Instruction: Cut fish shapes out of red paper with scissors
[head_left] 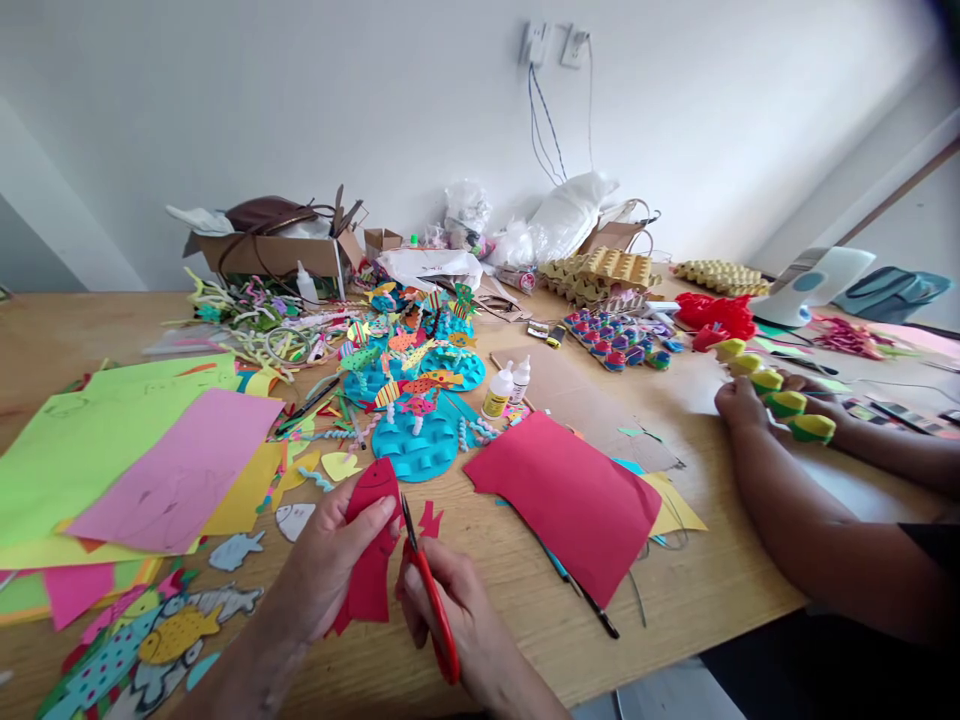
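Observation:
Pinched between the thumb and fingers of my left hand (pixel 337 545) is a piece of red paper (pixel 371 580) with dark drawn lines near its top. My right hand (pixel 450 600) is closed around the red handles of a pair of scissors (pixel 435 610). The dark blades point up and away, beside the right edge of the red piece. A small red scrap (pixel 430 520) lies just beyond the blades. To the right, a large red sheet (pixel 570 500) rests on the wooden table (pixel 525 640).
Green sheets (pixel 67 450), a pink sheet (pixel 180 470) and several paper fish (pixel 180 635) lie left. Blue decorated forms (pixel 412 440) and glue bottles (pixel 497 392) stand ahead. At right, another person's hands (pixel 742 405) hold yellow-green cups (pixel 786 403).

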